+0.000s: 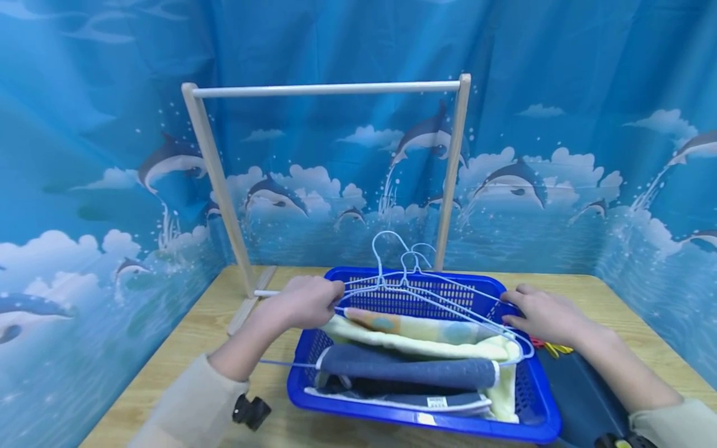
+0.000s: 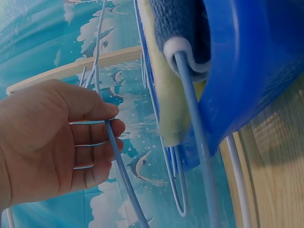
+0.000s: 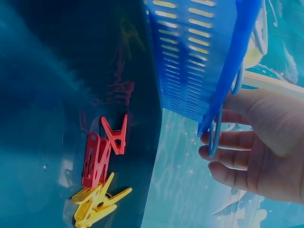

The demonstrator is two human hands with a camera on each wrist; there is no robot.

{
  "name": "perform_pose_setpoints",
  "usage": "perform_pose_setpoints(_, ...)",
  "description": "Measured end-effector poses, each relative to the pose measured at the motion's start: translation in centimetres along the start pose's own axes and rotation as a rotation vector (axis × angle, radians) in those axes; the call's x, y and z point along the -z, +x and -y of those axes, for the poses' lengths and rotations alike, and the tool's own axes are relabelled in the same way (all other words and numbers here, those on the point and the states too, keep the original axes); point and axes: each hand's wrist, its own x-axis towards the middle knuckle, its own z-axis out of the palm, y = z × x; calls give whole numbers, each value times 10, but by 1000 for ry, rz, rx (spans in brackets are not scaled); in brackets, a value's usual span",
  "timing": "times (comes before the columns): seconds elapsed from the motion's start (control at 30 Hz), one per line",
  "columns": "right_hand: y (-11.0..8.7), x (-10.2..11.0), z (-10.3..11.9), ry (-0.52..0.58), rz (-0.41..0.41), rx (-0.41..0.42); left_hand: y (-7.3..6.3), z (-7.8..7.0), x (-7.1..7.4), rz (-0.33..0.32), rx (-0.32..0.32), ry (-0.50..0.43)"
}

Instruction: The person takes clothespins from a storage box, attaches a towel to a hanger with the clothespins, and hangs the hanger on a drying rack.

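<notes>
My left hand [image 1: 313,302] pinches a light blue wire hanger [image 2: 121,166] between thumb and fingers, above the basket's far left corner. My right hand [image 1: 546,314] is at the basket's right rim, its fingers around the end of a hanger [image 3: 216,135]; its thumb tip is hidden behind the rim. Several hanger hooks [image 1: 374,249] stand up between the hands. Under them, the blue plastic basket [image 1: 358,412] holds a pale yellow cloth [image 1: 414,342] with a patterned part and a dark blue cloth [image 1: 409,371]. A blue wire [image 2: 194,104] sticks out from the dark blue cloth's fold.
Behind the basket stands a wooden rack with a white top rod [image 1: 327,89]. Right of the basket, a dark bin [image 1: 588,392] holds red clips [image 3: 97,159] and yellow clips [image 3: 97,206]. A dolphin-print curtain [image 1: 336,37] surrounds the wooden table [image 1: 185,348].
</notes>
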Motion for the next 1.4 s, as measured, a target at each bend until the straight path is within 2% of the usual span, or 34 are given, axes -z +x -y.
perform_pose_setpoints(0.2, 1, 2, 1, 0, -2, 1, -6, 3, 1, -106, -34, 52)
perform_pose_setpoints(0.37, 2, 3, 1, -2, -3, -4, -11, 5, -1, -147, -47, 113)
perform_pose_setpoints(0.5, 2, 3, 2, 2, 4, -10, -13, 6, -3, -169, -48, 105)
perform_pose_setpoints(0.7, 1, 3, 2, -1, 2, -5, -17, 7, -1, -161, -18, 64)
perform_pose_setpoints(0.93, 1, 2, 1, 3, 2, -7, -20, 11, 1, -257, 11, 140)
perform_pose_setpoints(1.1, 1, 1, 0, 7, 5, -11, -20, 10, -1, -315, 25, 156)
perform_pose_setpoints(1.17, 1, 1, 0, 8, 4, -14, -19, 9, -6, -358, 12, 175)
perform_pose_setpoints(1.4, -1, -1, 1, 11, -1, -13, -21, 12, -20, -605, -119, 279)
